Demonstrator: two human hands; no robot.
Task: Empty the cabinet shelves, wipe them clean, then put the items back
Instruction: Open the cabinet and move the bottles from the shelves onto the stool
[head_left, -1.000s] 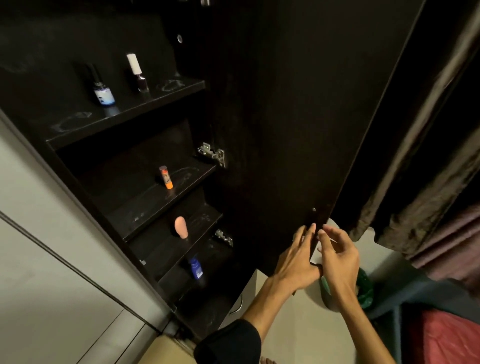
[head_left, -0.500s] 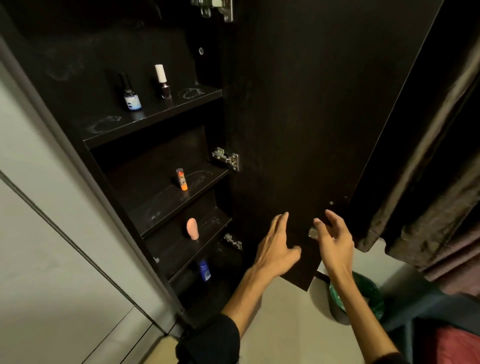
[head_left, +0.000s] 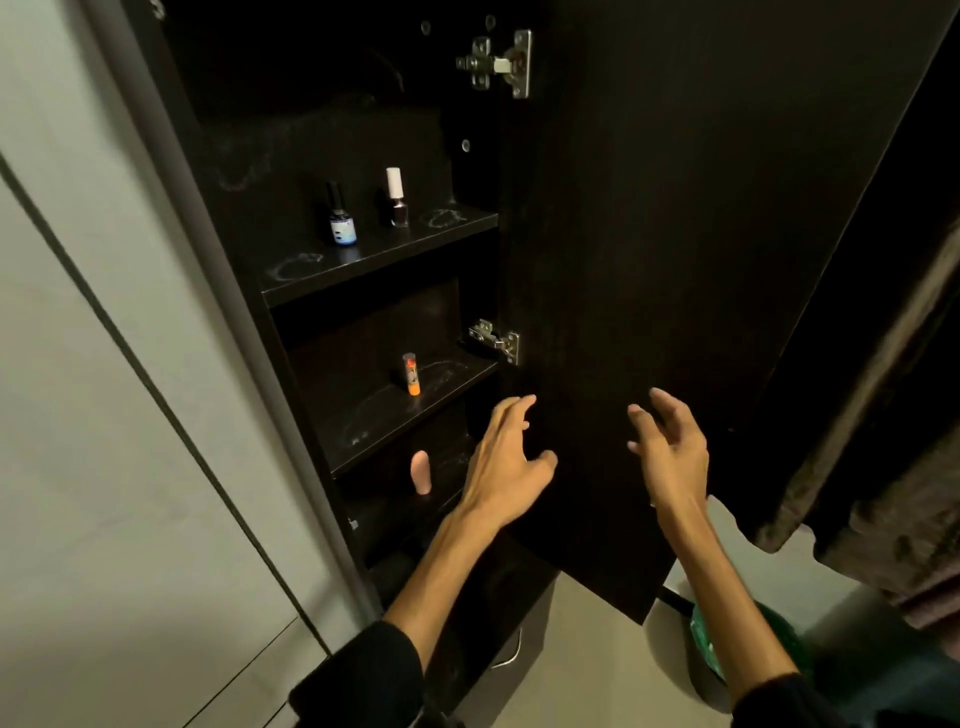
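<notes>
Now clear of the cabinet door's (head_left: 675, 260) edge they touched a second ago, the left hand (head_left: 506, 467) and right hand (head_left: 670, 457) reach empty, fingers spread, toward shelves (head_left: 374, 260) still holding small bottles (head_left: 342, 218); emptying looks about to begin.

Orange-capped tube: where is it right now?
In the head view, the orange-capped tube stands upright and alone on the middle shelf of the open cabinet, below the two small bottles and just left of the lower door hinge.
</notes>
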